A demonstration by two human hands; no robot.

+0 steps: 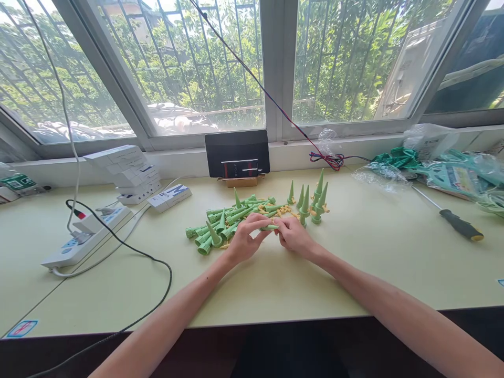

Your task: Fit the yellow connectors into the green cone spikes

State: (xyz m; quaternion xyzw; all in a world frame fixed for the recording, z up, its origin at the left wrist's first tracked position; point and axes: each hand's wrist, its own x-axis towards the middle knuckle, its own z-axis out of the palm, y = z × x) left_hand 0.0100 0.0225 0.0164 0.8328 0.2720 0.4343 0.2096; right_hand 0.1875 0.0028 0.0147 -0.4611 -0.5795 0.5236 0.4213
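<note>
A slim green piece (269, 227) spans the gap between my two hands over the middle of the table. My left hand (249, 237) pinches its left part, and my right hand (290, 234) has its fingers closed at the right end, where they hide part of it. Behind and left of my hands lies a pile of green tubes (203, 247) with some upright green cones (213, 234). Small yellow pieces (284, 210) are scattered at the pile's right side. Several pointed green assemblies (321, 202) stand upright behind my right hand, some with yellow parts.
A black tablet (236, 144) leans by the window behind a phone (240, 168). White boxes (132, 173) and a power strip (86, 239) with cables are at left. A screwdriver (460, 223) and plastic bags (452, 168) lie at right.
</note>
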